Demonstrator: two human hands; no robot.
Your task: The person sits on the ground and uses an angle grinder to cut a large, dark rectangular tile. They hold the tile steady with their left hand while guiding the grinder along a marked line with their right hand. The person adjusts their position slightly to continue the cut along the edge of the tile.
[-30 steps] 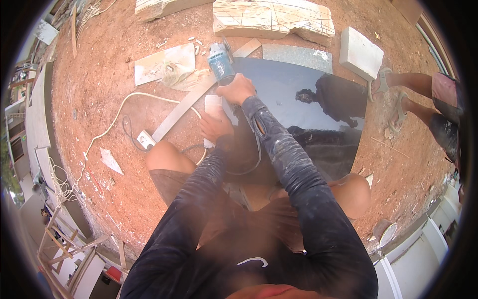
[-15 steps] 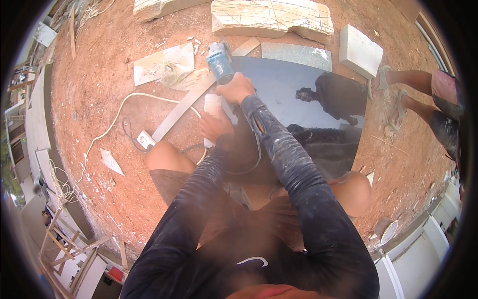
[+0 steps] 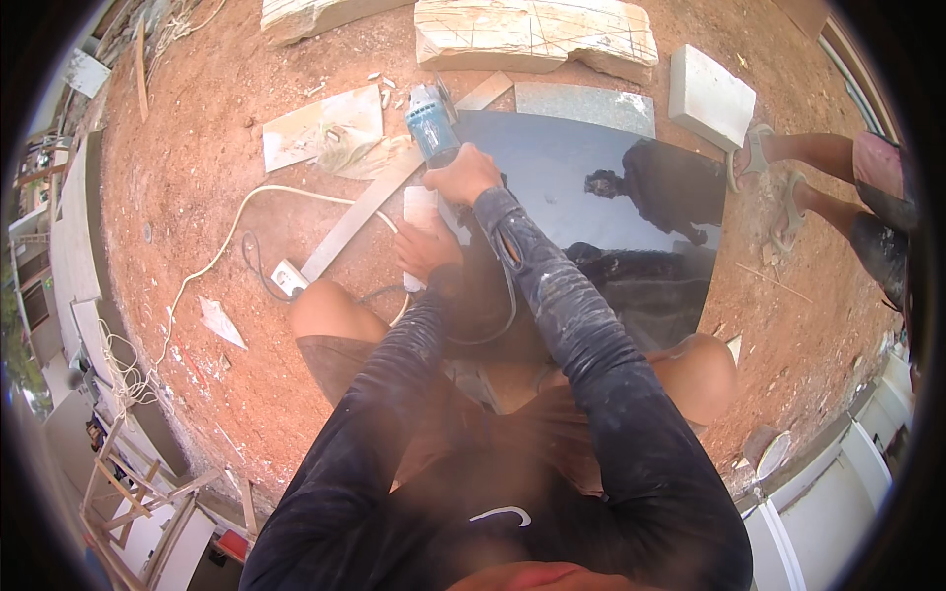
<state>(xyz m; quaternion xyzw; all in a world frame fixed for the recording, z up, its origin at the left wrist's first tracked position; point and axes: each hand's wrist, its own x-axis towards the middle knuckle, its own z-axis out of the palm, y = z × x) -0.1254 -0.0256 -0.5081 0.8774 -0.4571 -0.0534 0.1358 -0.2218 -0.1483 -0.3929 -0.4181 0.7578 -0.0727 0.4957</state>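
My right hand [image 3: 465, 177] is wrapped round the rear body of a blue angle grinder [image 3: 431, 123], its metal head pointing away from me. Below it, my left hand [image 3: 427, 248] grips a pale, narrow block [image 3: 420, 205], whose far end shows beyond the fingers close to the grinder. The grinder's disc cannot be made out. Beside both hands lies a glossy dark slab [image 3: 552, 167] that mirrors the sky and people. A long pale strip [image 3: 360, 219] runs slantwise over the ground on the left of my left hand.
A white cable [image 3: 246, 202] curves over the reddish ground to a power socket [image 3: 288, 278]. Dusty flat boards [image 3: 286, 141] lie far left. Rough stone blocks [image 3: 532, 34] and a white block [image 3: 711, 98] stand beyond the slab. Another person's legs [image 3: 818, 153] are at the right.
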